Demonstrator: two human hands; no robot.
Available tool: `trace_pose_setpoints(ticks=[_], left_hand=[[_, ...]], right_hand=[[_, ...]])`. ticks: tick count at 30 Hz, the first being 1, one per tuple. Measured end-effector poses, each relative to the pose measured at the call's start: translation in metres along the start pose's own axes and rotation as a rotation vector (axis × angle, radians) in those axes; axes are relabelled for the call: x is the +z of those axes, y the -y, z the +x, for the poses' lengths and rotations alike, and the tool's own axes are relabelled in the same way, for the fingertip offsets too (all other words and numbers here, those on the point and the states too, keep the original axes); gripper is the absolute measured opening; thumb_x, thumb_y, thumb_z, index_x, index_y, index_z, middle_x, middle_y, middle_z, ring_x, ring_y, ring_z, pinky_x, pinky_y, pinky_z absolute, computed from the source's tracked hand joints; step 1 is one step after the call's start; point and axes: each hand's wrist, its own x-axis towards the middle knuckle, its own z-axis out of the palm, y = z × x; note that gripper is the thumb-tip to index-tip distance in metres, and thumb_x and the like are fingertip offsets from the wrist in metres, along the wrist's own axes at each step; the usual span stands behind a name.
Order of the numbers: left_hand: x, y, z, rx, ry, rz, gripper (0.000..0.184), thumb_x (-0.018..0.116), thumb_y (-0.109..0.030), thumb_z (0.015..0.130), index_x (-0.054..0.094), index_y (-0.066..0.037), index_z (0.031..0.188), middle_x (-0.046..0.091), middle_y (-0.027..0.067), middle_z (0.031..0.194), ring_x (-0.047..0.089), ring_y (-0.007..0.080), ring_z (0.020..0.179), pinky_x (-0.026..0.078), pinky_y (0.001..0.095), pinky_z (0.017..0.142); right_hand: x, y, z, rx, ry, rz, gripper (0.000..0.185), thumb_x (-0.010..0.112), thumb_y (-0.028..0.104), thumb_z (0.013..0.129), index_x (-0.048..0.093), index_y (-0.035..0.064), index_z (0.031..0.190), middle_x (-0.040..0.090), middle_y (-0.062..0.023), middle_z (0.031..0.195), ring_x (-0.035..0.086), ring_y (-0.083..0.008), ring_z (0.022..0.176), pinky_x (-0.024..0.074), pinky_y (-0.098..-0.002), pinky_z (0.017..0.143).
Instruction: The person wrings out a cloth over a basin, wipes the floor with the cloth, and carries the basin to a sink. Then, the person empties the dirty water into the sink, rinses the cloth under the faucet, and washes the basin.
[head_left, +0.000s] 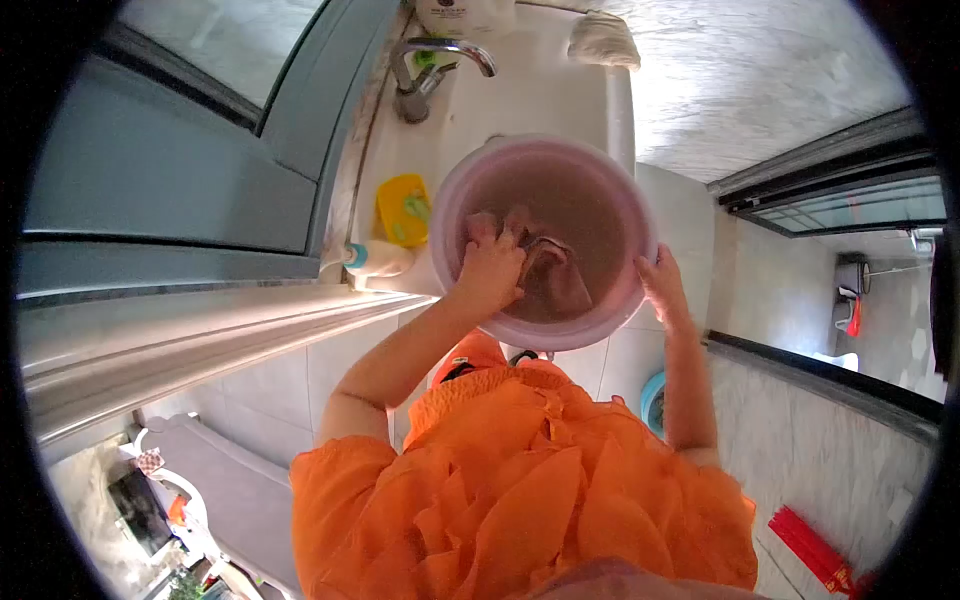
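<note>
A large pink basin (450, 215) of cloudy brownish water rests at the near edge of the white sink counter. My left hand (492, 268) reaches into it, its fingertips partly under water and bent around the side of a submerged pinkish item (568, 285). That item has a dark edge and looks like soft cloth, though the murky water blurs its shape. On the right side, my right hand (659, 282) grips the basin's rim, with the thumb at the top edge and the other fingers mostly hidden outside.
A chrome faucet (425, 80) stands behind the basin. To the left lie a yellow soap dish (402, 210) and a bottle with a blue cap (380, 259). A folded beige cloth (604, 40) sits at the far corner. On the floor is a blue basin (653, 402).
</note>
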Motion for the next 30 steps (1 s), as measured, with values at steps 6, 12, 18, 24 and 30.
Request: trace_pose_setpoints(ticks=[6, 12, 18, 24, 30], left_hand=[[0.019, 0.018, 0.034, 0.02, 0.151, 0.176, 0.02, 0.064, -0.023, 0.074, 0.063, -0.005, 0.083, 0.056, 0.0138, 0.095, 0.053, 0.0312, 0.091, 0.044, 0.0452, 0.077], [-0.004, 0.048, 0.044, 0.161, -0.246, -0.369, 0.021, 0.064, -0.023, 0.074, 0.059, -0.003, 0.08, 0.055, 0.0144, 0.085, 0.054, 0.0357, 0.082, 0.044, 0.0426, 0.073], [-0.015, 0.051, 0.048, 0.164, 0.025, -0.351, 0.023, 0.062, -0.024, 0.076, 0.059, -0.002, 0.081, 0.057, 0.0149, 0.084, 0.056, 0.0337, 0.083, 0.044, 0.042, 0.072], [-0.02, 0.049, 0.048, 0.21, 0.016, -0.319, 0.019, 0.06, -0.021, 0.07, 0.062, -0.004, 0.078, 0.061, 0.0161, 0.085, 0.059, 0.0337, 0.084, 0.047, 0.0434, 0.073], [-0.031, 0.048, 0.045, 0.116, 0.061, -0.361, 0.022, 0.061, -0.025, 0.073, 0.06, -0.004, 0.079, 0.062, 0.0157, 0.082, 0.059, 0.0349, 0.08, 0.046, 0.0442, 0.07]], right_hand=[[0.005, 0.016, 0.0, 0.079, 0.025, 0.121, 0.035, 0.053, 0.018, 0.076, 0.054, -0.0031, 0.103, 0.06, -0.0135, 0.087, 0.057, -0.0219, 0.074, 0.0462, -0.0337, 0.063], [0.005, 0.052, 0.019, 0.279, 0.226, 0.27, 0.028, 0.053, 0.013, 0.076, 0.049, 0.0001, 0.1, 0.053, -0.005, 0.073, 0.046, -0.0111, 0.051, 0.032, -0.0249, 0.04], [0.013, 0.053, 0.025, 0.294, 0.218, 0.373, 0.021, 0.051, 0.009, 0.075, 0.052, -0.0007, 0.094, 0.051, -0.003, 0.065, 0.045, -0.0101, 0.048, 0.0285, -0.0233, 0.038], [0.013, 0.057, 0.025, 0.297, 0.228, 0.327, 0.018, 0.049, 0.008, 0.076, 0.057, -0.0034, 0.087, 0.052, -0.0027, 0.064, 0.044, -0.0101, 0.046, 0.027, -0.0235, 0.037], [0.015, 0.067, 0.023, 0.321, 0.211, 0.325, 0.02, 0.05, 0.01, 0.078, 0.057, -0.0031, 0.093, 0.058, -0.0062, 0.073, 0.053, -0.0137, 0.056, 0.0401, -0.0248, 0.048]])
